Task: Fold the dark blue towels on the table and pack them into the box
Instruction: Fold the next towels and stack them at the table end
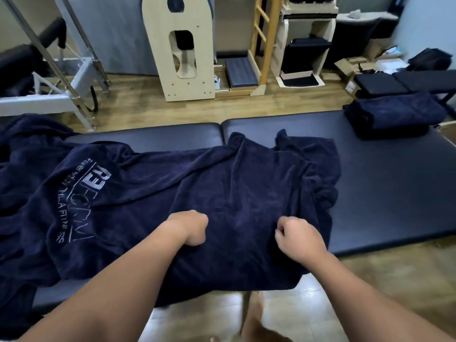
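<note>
We find the work at the spreading stage: one towel (222, 193) lies open but rumpled across the padded tabletop (382, 183), its near edge hanging over the front. At far left a heap (22, 174) of further dark blue towelling lies bunched, partly under the open towel; a printed logo (91, 193) shows on the left portion.

The left hand (190, 228) rests on the towel with fingers curled under; whether it pinches cloth we cannot tell. The right hand (298, 235), near it to the right, is likewise curled, thumb against forefinger, and appears to pinch a fold of the towel close to its right edge.

In our judgement no fold is yet made in this towel. The next move calls for drawing the cloth flat, squaring the crumpled right and far edges, then bringing one side over the other.

At far right, on the tabletop's back corner, a stack (392, 114) of folded towels sits well apart from the hands. A box (355, 70) stands open on the floor beyond the tabletop; we judge it the likely packing box, though blurred.

The tabletop is dark vinyl in two sections with a seam between. The room has a wood-look floor and exercise equipment, including a ladder frame (261, 45), along the back wall.
</note>
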A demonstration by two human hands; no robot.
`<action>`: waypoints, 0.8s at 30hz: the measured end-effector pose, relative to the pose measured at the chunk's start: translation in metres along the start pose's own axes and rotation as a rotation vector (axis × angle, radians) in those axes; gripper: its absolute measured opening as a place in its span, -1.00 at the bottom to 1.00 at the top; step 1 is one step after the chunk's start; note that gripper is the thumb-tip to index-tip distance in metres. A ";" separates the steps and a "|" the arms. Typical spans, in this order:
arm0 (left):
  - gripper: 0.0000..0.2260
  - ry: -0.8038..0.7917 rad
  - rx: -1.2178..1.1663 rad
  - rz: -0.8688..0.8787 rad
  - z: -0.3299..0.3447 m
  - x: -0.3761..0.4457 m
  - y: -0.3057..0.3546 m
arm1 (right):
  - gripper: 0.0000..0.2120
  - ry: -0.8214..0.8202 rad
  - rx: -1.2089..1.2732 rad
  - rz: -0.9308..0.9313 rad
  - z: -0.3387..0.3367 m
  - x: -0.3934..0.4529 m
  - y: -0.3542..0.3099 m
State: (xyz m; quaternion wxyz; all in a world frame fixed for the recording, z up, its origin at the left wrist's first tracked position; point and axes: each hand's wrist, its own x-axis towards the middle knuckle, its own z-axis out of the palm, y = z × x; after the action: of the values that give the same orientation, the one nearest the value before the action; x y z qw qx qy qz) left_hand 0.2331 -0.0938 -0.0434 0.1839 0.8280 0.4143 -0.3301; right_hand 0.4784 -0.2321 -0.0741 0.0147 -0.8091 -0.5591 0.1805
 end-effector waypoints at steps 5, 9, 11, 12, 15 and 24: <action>-0.91 0.112 0.019 0.067 -0.032 0.040 0.040 | -0.84 0.267 -0.013 0.156 -0.013 0.018 0.037; -0.93 0.210 0.024 0.130 -0.069 0.079 0.081 | -0.86 0.379 0.065 0.300 -0.025 0.047 0.076; -0.92 0.254 0.012 0.170 -0.088 0.100 0.100 | -0.83 0.347 0.082 0.375 -0.029 0.061 0.095; -0.92 0.278 0.005 0.191 -0.097 0.113 0.110 | -0.80 0.308 0.097 0.418 -0.030 0.069 0.104; -0.93 0.355 -0.035 0.235 -0.123 0.146 0.140 | -0.64 0.205 0.156 0.500 -0.031 0.092 0.123; -0.30 0.279 -0.182 0.046 -0.169 0.232 0.193 | -0.80 0.145 0.339 0.367 -0.034 0.133 0.147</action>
State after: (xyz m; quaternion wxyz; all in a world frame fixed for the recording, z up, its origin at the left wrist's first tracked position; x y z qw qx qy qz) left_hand 0.5575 0.0210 -0.0786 0.2064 0.8549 0.4451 -0.1688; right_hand 0.6626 -0.1597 -0.1122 0.1570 -0.8939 -0.3621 0.2125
